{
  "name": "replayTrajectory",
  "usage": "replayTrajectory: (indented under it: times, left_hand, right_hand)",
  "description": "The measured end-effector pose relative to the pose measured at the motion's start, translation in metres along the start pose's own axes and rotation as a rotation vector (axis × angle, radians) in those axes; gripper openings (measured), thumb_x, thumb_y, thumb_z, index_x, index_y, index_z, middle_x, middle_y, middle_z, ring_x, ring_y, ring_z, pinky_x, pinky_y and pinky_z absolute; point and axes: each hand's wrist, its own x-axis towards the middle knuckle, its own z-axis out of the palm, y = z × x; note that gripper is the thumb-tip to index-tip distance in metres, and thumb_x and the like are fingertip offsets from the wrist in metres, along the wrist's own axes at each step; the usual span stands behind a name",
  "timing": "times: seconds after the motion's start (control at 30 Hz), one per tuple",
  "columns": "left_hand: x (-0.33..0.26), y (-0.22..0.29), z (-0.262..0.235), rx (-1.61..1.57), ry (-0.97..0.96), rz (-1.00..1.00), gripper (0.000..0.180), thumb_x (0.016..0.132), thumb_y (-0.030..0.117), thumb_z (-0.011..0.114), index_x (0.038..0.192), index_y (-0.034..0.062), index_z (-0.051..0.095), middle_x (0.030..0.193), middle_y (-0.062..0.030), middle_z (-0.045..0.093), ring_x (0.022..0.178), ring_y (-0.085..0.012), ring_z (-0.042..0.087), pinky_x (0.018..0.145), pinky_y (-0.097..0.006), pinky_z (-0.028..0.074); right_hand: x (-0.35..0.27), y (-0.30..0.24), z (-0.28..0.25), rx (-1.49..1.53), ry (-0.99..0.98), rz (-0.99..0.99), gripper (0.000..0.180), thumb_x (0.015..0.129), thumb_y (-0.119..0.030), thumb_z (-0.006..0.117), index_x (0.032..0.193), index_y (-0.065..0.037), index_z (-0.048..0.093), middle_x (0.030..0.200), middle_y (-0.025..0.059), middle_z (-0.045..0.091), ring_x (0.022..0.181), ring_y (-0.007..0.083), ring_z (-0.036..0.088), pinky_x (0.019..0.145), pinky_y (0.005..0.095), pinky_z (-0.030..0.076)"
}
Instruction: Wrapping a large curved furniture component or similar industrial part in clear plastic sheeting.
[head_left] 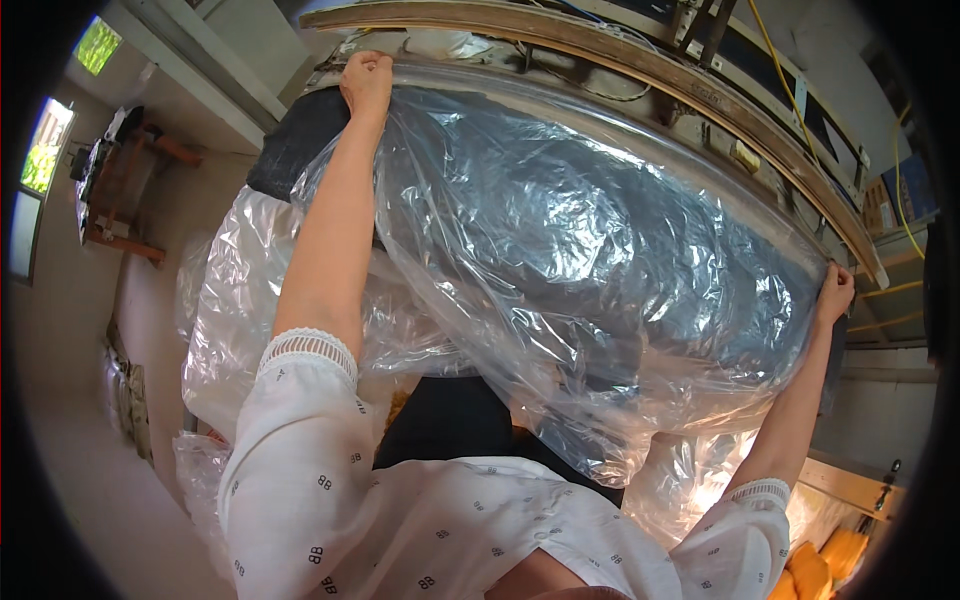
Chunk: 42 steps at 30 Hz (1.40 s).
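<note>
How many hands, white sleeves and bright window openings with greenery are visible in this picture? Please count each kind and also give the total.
Left hand and right hand, both at the clear plastic sheet: 2
White sleeves: 2
Bright window openings with greenery: 2
Total: 6

Surface [672, 122] is long and worn, bare strip showing along the far side, with a thin cable [625, 97] and small yellow block [745, 156] on it. Near edge: clear plastic sheet [570, 225] over dark cloth [285, 145], both hanging down in front.
</note>
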Motion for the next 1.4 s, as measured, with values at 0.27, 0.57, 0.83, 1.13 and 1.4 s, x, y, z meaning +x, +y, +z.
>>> replayTrajectory:
  times: [0.27, 0.57, 0.83, 1.13, 1.4]
  left_hand:
    - [-0.006, 0.018, -0.01, -0.122, -0.002, -0.217, 0.028, 0.074, 0.019, 0.059, 0.086, -0.005, 0.052, 0.077, -0.0142, 0.056, 0.066, -0.0234, 0.06, 0.064, -0.033, 0.047]
    - [0.022, -0.02, -0.017, -0.253, 0.141, -0.268, 0.036, 0.084, 0.026, 0.04, 0.084, -0.0066, 0.055, 0.092, -0.0225, 0.059, 0.075, -0.0286, 0.061, 0.072, -0.037, 0.046]
    - [-0.004, -0.002, -0.032, 0.148, -0.511, -0.074, 0.044, 0.079, 0.045, 0.06, 0.104, 0.0095, 0.064, 0.103, -0.0087, 0.063, 0.098, -0.0211, 0.056, 0.086, -0.036, 0.04]
    - [0.172, -0.124, -0.229, 0.976, -0.027, 0.182, 0.047, 0.078, 0.042, 0.056, 0.11, 0.0075, 0.059, 0.106, -0.0174, 0.06, 0.099, -0.0354, 0.056, 0.087, -0.044, 0.042]
    - [-0.144, 0.16, -0.011, 0.163, -0.822, 0.72, 0.035, 0.086, 0.03, 0.053, 0.107, 0.0031, 0.058, 0.106, -0.0145, 0.059, 0.098, -0.0297, 0.056, 0.084, -0.036, 0.043]
  right_hand:
    - [0.003, 0.014, -0.001, -0.215, 0.169, 0.032, 0.04, 0.076, -0.029, 0.066, 0.084, 0.009, 0.055, 0.085, 0.0178, 0.059, 0.08, 0.0277, 0.054, 0.075, 0.0367, 0.043]
    - [0.013, 0.018, -0.004, 0.242, 0.028, 0.212, 0.041, 0.086, -0.028, 0.053, 0.093, 0.011, 0.059, 0.091, 0.0157, 0.06, 0.076, 0.0196, 0.057, 0.063, 0.0298, 0.046]
    - [-0.023, -0.028, -0.052, 0.838, -0.001, 0.587, 0.036, 0.085, -0.036, 0.054, 0.108, -0.009, 0.056, 0.093, 0.0003, 0.055, 0.087, 0.0127, 0.05, 0.08, 0.0256, 0.037]
    - [-0.174, -0.133, -0.145, -0.045, -0.306, -0.351, 0.01, 0.08, -0.01, 0.057, 0.084, -0.002, 0.054, 0.086, 0.0109, 0.053, 0.083, 0.0258, 0.051, 0.075, 0.0302, 0.04]
    - [-0.161, -0.128, -0.108, 0.08, -0.274, -0.328, 0.031, 0.082, -0.026, 0.059, 0.098, -0.001, 0.054, 0.107, 0.0139, 0.053, 0.102, 0.0289, 0.049, 0.089, 0.0328, 0.037]
